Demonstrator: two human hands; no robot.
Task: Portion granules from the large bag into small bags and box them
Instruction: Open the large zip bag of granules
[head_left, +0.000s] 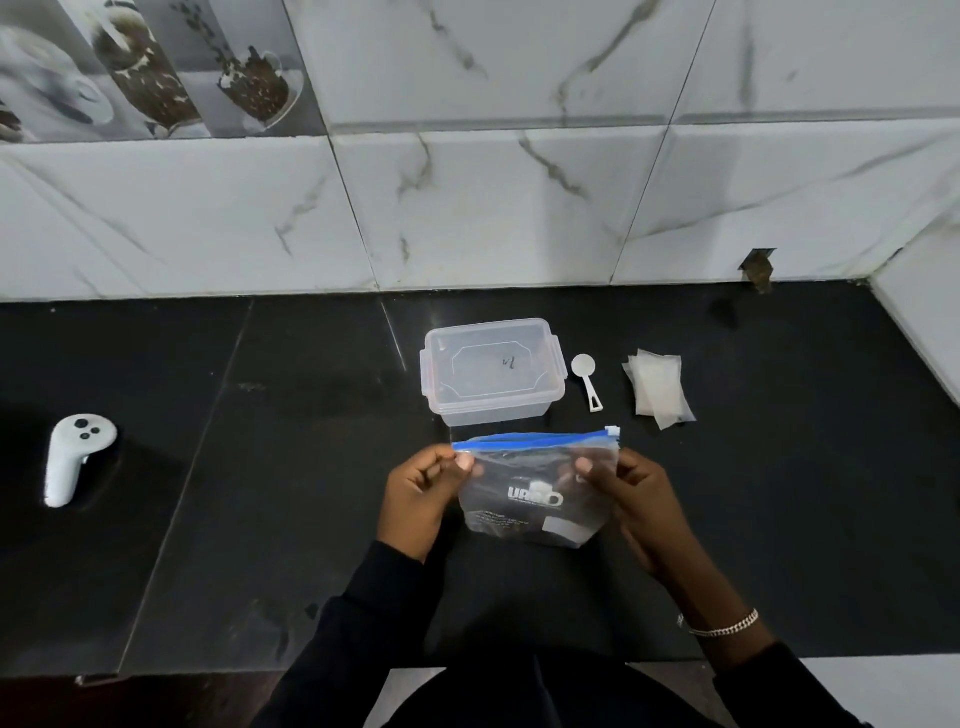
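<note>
I hold the large bag (535, 488) upright in front of me, over the black counter (260, 519), one hand at each side of it. My left hand (415, 499) pinches its top left corner between thumb and fingertips, just under the blue zip (530, 442). My right hand (634, 499) pinches the right edge a little below the zip, thumb on the near face. So my hands are apart, with the width of the bag between them, and both are clamped on it. The zip's slider (613, 431) sits at the right end. The bag is clear plastic with a white logo and small print on it; I cannot make out granules through it, nor tell whether its bottom touches the counter. Just behind the bag stands the clear box (493, 371) with clips at both ends and, as far as I can tell, its lid on. Right of the box lies a white scoop (587, 379), bowl away from me and handle toward me. Further right is a loose pile of small bags (657, 387), flat and overlapping. Far off to my left a white controller (75, 452) lies on the counter — well apart from everything else. A bracelet (724, 626) shows on my right wrist, and both my sleeves are dark. Marbled white tiles (467, 208) cover the wall behind the counter.
</note>
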